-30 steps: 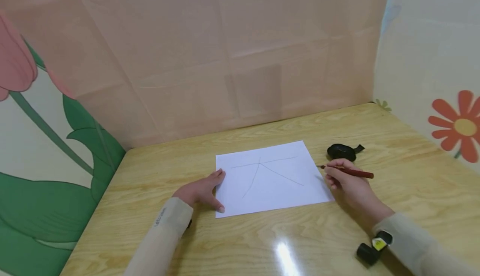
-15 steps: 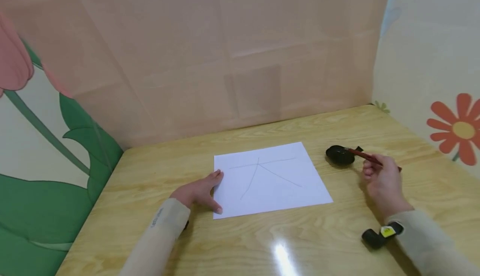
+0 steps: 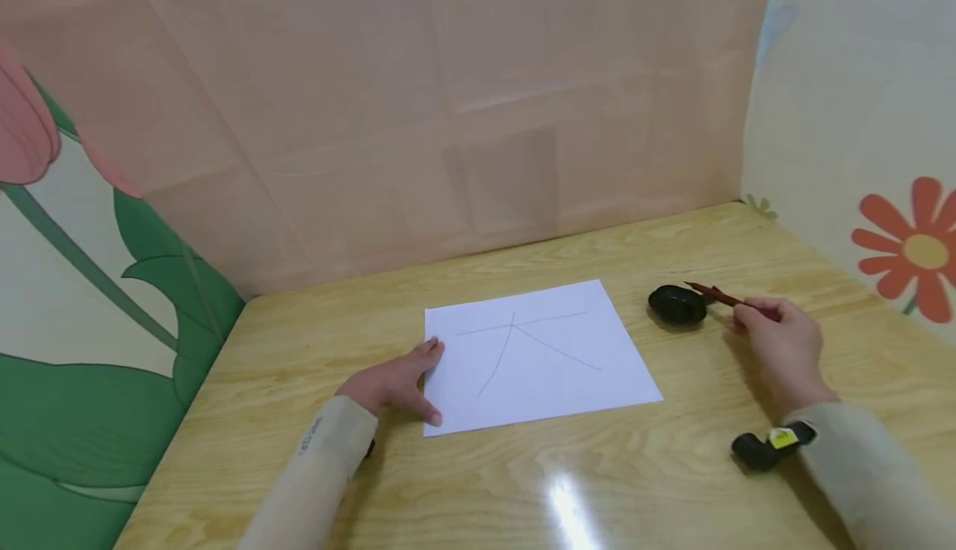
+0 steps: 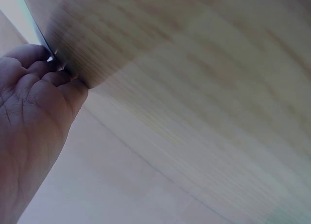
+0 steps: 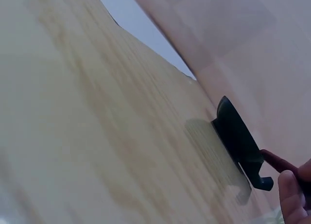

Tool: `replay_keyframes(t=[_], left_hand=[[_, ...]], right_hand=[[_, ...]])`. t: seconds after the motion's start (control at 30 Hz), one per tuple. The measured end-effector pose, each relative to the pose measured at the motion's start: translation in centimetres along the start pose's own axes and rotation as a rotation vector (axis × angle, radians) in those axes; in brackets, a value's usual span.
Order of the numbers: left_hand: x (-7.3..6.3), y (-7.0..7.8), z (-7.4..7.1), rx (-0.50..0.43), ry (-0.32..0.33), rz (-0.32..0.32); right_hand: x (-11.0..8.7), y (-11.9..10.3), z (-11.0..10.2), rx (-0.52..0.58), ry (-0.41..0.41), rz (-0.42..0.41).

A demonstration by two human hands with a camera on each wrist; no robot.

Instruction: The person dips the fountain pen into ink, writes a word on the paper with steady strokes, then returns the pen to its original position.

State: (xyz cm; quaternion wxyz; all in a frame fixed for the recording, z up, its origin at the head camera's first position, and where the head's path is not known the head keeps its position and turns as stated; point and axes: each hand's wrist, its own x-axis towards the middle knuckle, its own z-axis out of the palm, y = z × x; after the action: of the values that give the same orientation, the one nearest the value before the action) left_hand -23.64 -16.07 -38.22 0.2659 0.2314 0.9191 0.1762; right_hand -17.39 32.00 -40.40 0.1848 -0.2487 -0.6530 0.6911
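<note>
My left hand (image 3: 396, 380) rests on the left edge of a white sheet of paper (image 3: 605, 392), thumb and fingers spread apart. Thin dark lines cross on the sheet. In the left wrist view, the same hand (image 4: 34, 102) is seen from the palm side at the paper's edge. My right hand (image 3: 784, 347) pinches a dark red pen (image 3: 713, 292), its pointed end aimed left. The pen is by a small black dish (image 3: 675, 306) with a short handle, right of the paper. In the right wrist view, the dish (image 5: 238, 134) stands beside the pen and fingertips (image 5: 290, 197).
A light wooden table (image 3: 336, 318) carries everything. Behind it hangs a pinkish-brown sheet (image 3: 373, 119). Flower-patterned walls border the left and right sides. A black wrist device (image 3: 773, 446) sits by my right cuff.
My right hand has moved with the pen from the paper's right edge rightward, past the black dish. The dish is uncovered. My left hand has stayed on the paper.
</note>
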Motion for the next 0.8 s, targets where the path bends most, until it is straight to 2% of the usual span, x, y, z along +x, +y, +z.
replay_keyframes(t=[0.1,0.4,0.57,0.8], left_hand=[[0.03,-0.01,-0.06,0.0,0.001,0.003],[-0.17,-0.1,-0.02,-0.021,-0.012,0.0],[-0.18,-0.17,0.01,-0.009,-0.01,0.002],[-0.22,-0.09,-0.05,-0.022,-0.009,-0.001]], right_hand=[[0.33,-0.06,0.01,-0.189,0.012,-0.03],[0.08,0.32,-0.25,-0.611,0.063,-0.151],[-0.12,0.28,-0.19,-0.738,0.024,-0.161],[-0.35,0.07,-0.09,-0.827,-0.012,-0.131]])
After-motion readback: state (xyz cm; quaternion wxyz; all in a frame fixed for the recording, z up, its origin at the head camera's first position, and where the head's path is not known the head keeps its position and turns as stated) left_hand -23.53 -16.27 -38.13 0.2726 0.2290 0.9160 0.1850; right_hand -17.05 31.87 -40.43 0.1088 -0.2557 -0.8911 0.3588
